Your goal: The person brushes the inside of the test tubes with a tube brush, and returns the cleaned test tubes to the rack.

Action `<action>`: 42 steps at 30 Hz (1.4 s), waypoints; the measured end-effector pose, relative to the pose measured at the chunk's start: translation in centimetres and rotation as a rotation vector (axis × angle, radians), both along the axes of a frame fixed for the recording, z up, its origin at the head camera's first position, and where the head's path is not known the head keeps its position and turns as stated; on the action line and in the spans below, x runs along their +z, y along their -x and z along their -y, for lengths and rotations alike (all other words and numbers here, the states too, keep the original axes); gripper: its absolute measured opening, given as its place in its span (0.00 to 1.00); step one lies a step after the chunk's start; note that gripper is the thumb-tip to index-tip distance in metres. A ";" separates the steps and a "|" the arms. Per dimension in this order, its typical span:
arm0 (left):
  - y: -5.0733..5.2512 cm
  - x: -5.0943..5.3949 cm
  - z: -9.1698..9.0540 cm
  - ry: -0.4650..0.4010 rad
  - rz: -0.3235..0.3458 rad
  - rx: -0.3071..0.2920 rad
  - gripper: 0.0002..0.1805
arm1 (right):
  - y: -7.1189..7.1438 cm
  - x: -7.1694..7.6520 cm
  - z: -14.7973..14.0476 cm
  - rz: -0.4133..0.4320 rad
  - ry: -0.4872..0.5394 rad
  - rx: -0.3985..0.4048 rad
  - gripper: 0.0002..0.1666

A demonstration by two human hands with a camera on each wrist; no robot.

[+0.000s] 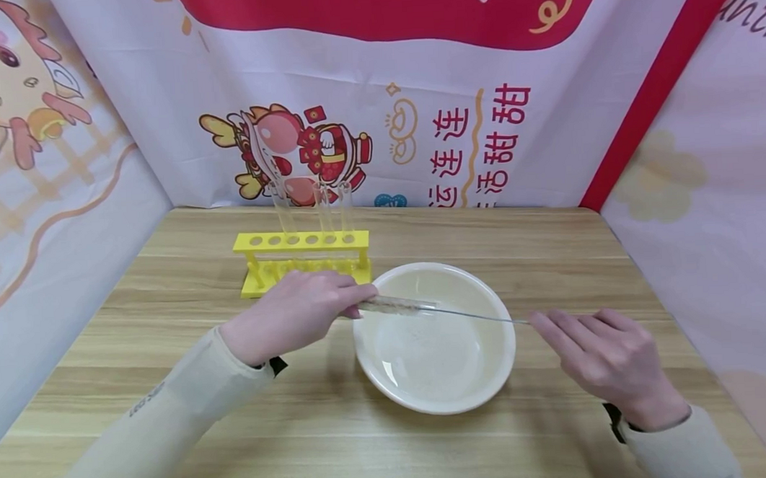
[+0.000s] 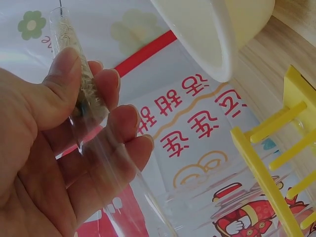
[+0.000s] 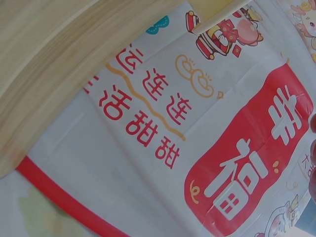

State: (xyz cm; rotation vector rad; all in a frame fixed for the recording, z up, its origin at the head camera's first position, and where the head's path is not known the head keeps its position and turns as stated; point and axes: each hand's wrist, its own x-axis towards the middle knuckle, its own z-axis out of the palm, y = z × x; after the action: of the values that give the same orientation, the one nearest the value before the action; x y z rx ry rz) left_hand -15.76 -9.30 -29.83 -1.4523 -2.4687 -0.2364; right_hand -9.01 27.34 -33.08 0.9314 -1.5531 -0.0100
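Note:
My left hand (image 1: 298, 308) grips a clear glass test tube (image 2: 145, 202), its thumb and fingers curled round the glass. Inside the tube, near its mouth, are the pale bristles of a test tube brush (image 2: 85, 81). The brush's thin wire handle (image 1: 471, 315) runs out to the right, and my right hand (image 1: 610, 357) pinches its far end. Tube and wire lie nearly level above a white basin (image 1: 428, 352). Only a few fingertips of the right hand show at the edge of the right wrist view; the brush is out of sight there.
Behind the left hand stands a yellow test tube rack (image 1: 301, 240) with three glass tubes (image 1: 325, 209) in its right half. All of it rests on a wooden table (image 1: 498, 449). Printed cloth walls (image 1: 348, 67) close off the back and both sides.

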 end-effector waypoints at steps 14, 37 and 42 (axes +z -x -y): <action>-0.1 -0.1 0.3 0.016 0.024 0.030 0.19 | -0.2 0.1 -0.1 0.012 0.010 0.008 0.16; -0.1 -0.3 0.7 0.014 0.011 0.030 0.19 | -0.4 -0.1 -0.7 0.024 0.014 0.008 0.19; -0.1 -0.3 0.7 0.020 0.022 0.038 0.20 | -0.4 -0.1 -0.8 0.037 0.008 0.004 0.19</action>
State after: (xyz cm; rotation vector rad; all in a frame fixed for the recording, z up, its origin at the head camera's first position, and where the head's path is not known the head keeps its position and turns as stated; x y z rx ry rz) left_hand -15.61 -9.98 -30.11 -1.4165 -2.5205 -0.2219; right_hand -8.56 28.12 -33.23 0.9332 -1.5842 0.0160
